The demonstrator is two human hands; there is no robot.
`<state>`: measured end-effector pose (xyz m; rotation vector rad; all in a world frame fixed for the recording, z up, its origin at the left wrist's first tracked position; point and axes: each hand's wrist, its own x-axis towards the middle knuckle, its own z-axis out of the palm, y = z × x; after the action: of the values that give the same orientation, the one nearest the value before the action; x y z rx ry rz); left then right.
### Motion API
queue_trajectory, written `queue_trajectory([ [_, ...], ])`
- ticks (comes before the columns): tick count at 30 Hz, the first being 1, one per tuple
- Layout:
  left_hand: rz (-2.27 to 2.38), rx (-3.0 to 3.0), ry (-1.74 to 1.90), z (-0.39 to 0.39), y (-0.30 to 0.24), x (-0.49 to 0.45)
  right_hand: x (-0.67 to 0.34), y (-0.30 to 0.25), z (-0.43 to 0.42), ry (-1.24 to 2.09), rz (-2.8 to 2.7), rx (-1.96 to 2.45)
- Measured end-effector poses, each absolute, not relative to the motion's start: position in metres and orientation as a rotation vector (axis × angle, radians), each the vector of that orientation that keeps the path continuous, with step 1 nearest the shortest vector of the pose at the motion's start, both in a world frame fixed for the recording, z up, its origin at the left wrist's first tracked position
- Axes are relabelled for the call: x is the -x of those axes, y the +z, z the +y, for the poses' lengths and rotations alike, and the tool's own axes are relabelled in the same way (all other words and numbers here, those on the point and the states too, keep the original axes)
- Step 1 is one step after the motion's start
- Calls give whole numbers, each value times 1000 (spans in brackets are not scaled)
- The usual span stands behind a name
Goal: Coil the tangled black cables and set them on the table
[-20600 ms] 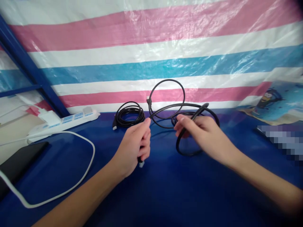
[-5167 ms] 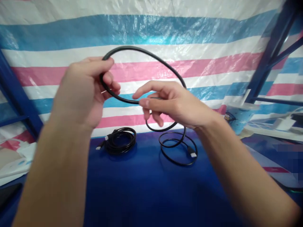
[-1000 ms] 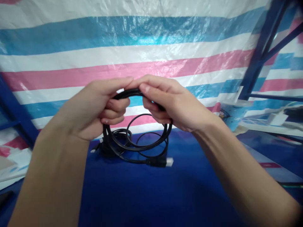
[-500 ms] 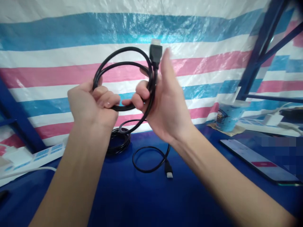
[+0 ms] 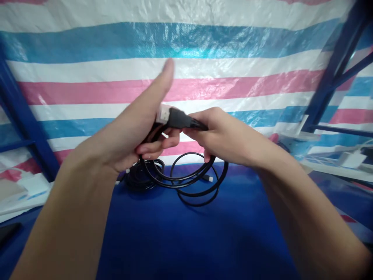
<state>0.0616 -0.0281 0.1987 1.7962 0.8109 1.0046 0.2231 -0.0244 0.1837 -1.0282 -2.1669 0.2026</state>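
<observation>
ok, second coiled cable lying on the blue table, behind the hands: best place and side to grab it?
Probably the coiled cable is best taken across its bundled loops, from above, with fingers pinching through the ring's open middle. It lies flat on the blue table, so the strands stack together there. Its left rim looks freest; the loops hanging from the held cable, gripped by left hand and right hand, crowd its right side.

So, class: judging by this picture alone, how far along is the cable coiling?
Done: one coiled black bundle lies on the blue table. In hand: the left hand grips the gathered loops of the second cable, while the right hand holds the stretch behind its plug. Left: the hanging loops are loose and uneven, with the far plug dangling free.
</observation>
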Motion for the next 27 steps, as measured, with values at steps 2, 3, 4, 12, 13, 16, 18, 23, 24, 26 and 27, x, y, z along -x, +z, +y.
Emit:
queue_trajectory([
  [2,831,-1886,1033,-27,196,-62,-221,183,-22,-8,-2152,1063],
  [3,838,-1908,1079,-26,196,-63,-221,183,-22,-98,-2128,1061],
  [4,833,-1918,1134,-26,195,-64,-220,183,-21,-147,-2098,1041],
  [12,612,-1568,1680,-25,202,-72,-224,186,-23,648,-1703,568],
  [13,590,-1547,1693,-25,203,-70,-225,187,-23,673,-1669,527],
  [16,577,-1693,1483,-24,201,-62,-233,189,-23,468,-1685,605],
  [18,592,-1887,1196,-22,198,-58,-238,191,-22,205,-1801,760],
  [23,726,-2011,947,-22,190,-66,-235,191,-19,-364,-2068,884],
  [24,751,-1976,1010,-23,190,-68,-233,190,-18,-365,-2042,864],
  [26,770,-1902,1173,-25,193,-71,-229,188,-17,-167,-1940,827],
  [27,762,-1864,1263,-26,195,-71,-228,186,-17,8,-1895,792],
])
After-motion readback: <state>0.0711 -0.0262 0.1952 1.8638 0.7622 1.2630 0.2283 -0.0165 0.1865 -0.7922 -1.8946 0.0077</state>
